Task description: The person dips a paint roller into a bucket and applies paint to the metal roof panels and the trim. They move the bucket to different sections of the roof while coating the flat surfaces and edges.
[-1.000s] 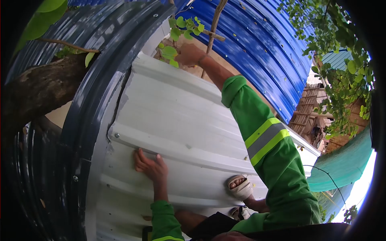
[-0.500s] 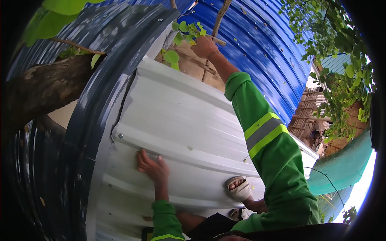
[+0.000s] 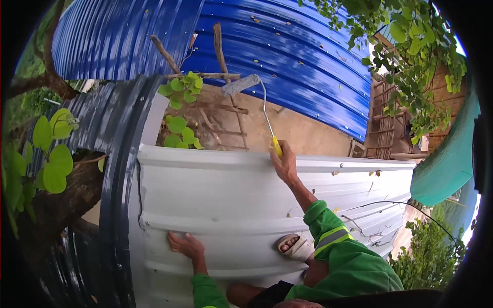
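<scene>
My right hand (image 3: 285, 163) is closed around the yellow handle (image 3: 277, 147) of a paint roller. The roller's grey, paint-covered sleeve (image 3: 241, 84) hangs past the upper edge of the white metal roof (image 3: 205, 190), over the gap beside the blue roof. My left hand (image 3: 187, 245) rests on the white roof near its left end, fingers apart, just below a raised rib with a screw. A dark metal ridge strip (image 3: 123, 179) runs along the left end of the white sheets.
A blue corrugated roof (image 3: 308, 56) lies beyond the gap, where wooden poles (image 3: 221, 51) and leafy twigs stand. A thick tree trunk (image 3: 67, 205) is at left. My sandalled foot (image 3: 295, 246) is on the white roof. Dry twigs and green netting (image 3: 444, 174) are at right.
My right hand has moved back from the far poles toward the roof edge, and the roller is now visible in it. The view has turned. My left hand stays on the white roof.
</scene>
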{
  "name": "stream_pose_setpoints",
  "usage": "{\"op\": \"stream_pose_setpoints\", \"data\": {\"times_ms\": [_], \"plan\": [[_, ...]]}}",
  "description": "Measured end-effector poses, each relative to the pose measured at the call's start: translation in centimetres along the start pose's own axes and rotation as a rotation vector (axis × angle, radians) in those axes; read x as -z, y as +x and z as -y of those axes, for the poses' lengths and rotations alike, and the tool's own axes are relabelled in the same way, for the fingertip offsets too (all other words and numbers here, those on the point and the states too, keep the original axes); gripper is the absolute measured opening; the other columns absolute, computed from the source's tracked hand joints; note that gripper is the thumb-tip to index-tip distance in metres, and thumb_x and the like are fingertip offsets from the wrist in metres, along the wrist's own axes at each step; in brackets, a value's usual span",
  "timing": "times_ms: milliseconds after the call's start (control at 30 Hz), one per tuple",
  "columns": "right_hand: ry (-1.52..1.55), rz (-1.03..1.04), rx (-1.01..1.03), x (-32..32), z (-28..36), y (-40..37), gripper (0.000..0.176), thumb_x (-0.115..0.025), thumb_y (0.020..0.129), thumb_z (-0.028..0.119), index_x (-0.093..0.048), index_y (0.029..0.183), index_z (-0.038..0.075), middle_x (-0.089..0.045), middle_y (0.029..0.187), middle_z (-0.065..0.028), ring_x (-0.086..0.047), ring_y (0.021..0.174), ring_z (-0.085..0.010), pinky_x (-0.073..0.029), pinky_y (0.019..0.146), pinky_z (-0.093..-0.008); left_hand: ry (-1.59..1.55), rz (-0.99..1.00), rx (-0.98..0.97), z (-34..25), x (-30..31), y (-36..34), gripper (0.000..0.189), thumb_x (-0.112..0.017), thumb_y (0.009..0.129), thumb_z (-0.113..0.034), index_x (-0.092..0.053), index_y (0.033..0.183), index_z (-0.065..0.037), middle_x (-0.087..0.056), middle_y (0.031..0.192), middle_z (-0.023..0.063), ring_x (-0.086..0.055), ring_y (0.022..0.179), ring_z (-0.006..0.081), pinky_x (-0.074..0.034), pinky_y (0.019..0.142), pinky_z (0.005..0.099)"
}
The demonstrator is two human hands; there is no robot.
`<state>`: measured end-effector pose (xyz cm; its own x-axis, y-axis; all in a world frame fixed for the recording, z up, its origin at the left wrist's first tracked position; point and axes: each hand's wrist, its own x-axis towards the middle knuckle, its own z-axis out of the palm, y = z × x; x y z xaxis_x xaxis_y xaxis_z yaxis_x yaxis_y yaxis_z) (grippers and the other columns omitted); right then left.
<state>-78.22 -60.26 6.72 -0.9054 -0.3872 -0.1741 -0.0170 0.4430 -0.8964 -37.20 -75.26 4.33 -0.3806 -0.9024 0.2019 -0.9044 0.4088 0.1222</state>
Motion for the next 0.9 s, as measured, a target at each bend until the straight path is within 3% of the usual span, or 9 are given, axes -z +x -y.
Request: {"op": "stream_pose_setpoints", "data": {"times_ms": [133, 267, 367, 467, 567, 667, 767, 833, 900], "plan": [[0.088, -0.182, 0.033, -0.6, -2.8, -0.6, 0.028, -0.059, 0.093, 0.014, -0.051, 0.116, 0.001, -0.064, 0.087, -0.0184, -0.064, 0.082, -0.0301, -0.049, 0.072, -0.0391, 0.036, 0.037, 0.017, 0.1, 0.0, -0.4, 0.073, -0.026, 0.101, -0.055, -0.027, 0.145, 0.003, -0.031, 0.144, 0.0253, -0.032, 0.128, 0.0416, -0.023, 0.107, 0.0528], [0.205, -0.114, -0.082, -0.2, -3.8, -0.3, 0.023, -0.057, 0.093, 0.013, -0.046, 0.110, 0.000, -0.062, 0.084, -0.0172, -0.062, 0.069, -0.0297, -0.048, 0.063, -0.0395, 0.012, 0.044, 0.044, 0.0, -0.5, -0.5, 0.073, -0.025, 0.101, -0.054, -0.025, 0.146, 0.004, -0.029, 0.145, 0.0259, -0.030, 0.130, 0.0420, -0.020, 0.108, 0.0541], [0.203, -0.131, -0.019, -0.4, -3.9, 0.2, 0.018, -0.057, 0.093, 0.012, -0.043, 0.102, 0.005, -0.053, 0.071, -0.0054, -0.051, 0.057, -0.0130, -0.043, 0.053, -0.0302, 0.022, 0.044, 0.047, 0.0, -0.5, -0.6, 0.074, -0.025, 0.101, -0.055, -0.025, 0.145, 0.005, -0.029, 0.146, 0.0264, -0.029, 0.130, 0.0420, -0.020, 0.108, 0.0543], [0.085, -0.118, 0.036, -0.7, -4.6, 0.4, 0.018, -0.057, 0.094, 0.011, -0.042, 0.101, 0.005, -0.053, 0.070, -0.0041, -0.052, 0.056, -0.0121, -0.044, 0.052, -0.0288, 0.031, 0.029, 0.022, 0.2, -0.6, -0.4, 0.076, -0.025, 0.101, -0.056, -0.025, 0.145, 0.006, -0.029, 0.146, 0.0268, -0.029, 0.131, 0.0422, -0.019, 0.108, 0.0542], [0.166, -0.081, 0.003, -0.7, -4.9, 0.4, 0.016, -0.055, 0.094, 0.010, -0.042, 0.100, 0.004, -0.054, 0.071, -0.0043, -0.052, 0.053, -0.0114, -0.044, 0.049, -0.0279, 0.038, 0.048, 0.064, 0.5, -0.8, -0.6, 0.078, -0.025, 0.100, -0.057, -0.026, 0.145, 0.007, -0.030, 0.145, 0.0275, -0.030, 0.130, 0.0426, -0.019, 0.109, 0.0538], [0.178, -0.085, 0.002, -0.7, -4.5, 0.4, 0.015, -0.056, 0.094, 0.011, -0.046, 0.101, 0.002, -0.055, 0.067, -0.0087, -0.058, 0.056, -0.0192, -0.045, 0.053, -0.0341, 0.030, 0.041, 0.055, 1.0, -1.1, -0.6, 0.079, -0.025, 0.100, -0.058, -0.027, 0.144, 0.008, -0.032, 0.143, 0.0282, -0.031, 0.129, 0.0432, -0.020, 0.108, 0.0534], [0.299, -0.110, -0.015, -1.0, -3.5, 0.3, 0.011, -0.054, 0.095, 0.007, -0.045, 0.098, 0.002, -0.053, 0.066, -0.0050, -0.052, 0.049, -0.0125, -0.044, 0.046, -0.0282, 0.020, 0.049, 0.056, 0.4, -0.6, -0.2, 0.081, -0.024, 0.100, -0.060, -0.029, 0.140, 0.009, -0.035, 0.139, 0.0291, -0.034, 0.125, 0.0446, -0.023, 0.106, 0.0537], [0.313, -0.098, -0.036, -1.2, -3.7, 0.4, 0.010, -0.052, 0.096, 0.009, -0.044, 0.097, 0.004, -0.050, 0.065, -0.0042, -0.049, 0.048, -0.0114, -0.041, 0.045, -0.0268, 0.031, 0.040, 0.056, 0.3, -0.3, 0.0, 0.074, -0.028, 0.101, -0.054, -0.031, 0.139, 0.010, -0.035, 0.139, 0.0296, -0.035, 0.126, 0.0451, -0.025, 0.105, 0.0524], [0.288, -0.101, 0.029, -1.4, -3.9, 0.5, 0.011, -0.051, 0.097, 0.011, -0.042, 0.097, 0.005, -0.048, 0.065, -0.0036, -0.048, 0.047, -0.0109, -0.040, 0.044, -0.0257, 0.032, 0.153, 0.036, 0.0, 1.7, -0.5, 0.061, -0.039, 0.102, -0.036, -0.028, 0.146, 0.004, -0.031, 0.146, 0.0251, -0.032, 0.131, 0.0406, -0.023, 0.106, 0.0524]]}}
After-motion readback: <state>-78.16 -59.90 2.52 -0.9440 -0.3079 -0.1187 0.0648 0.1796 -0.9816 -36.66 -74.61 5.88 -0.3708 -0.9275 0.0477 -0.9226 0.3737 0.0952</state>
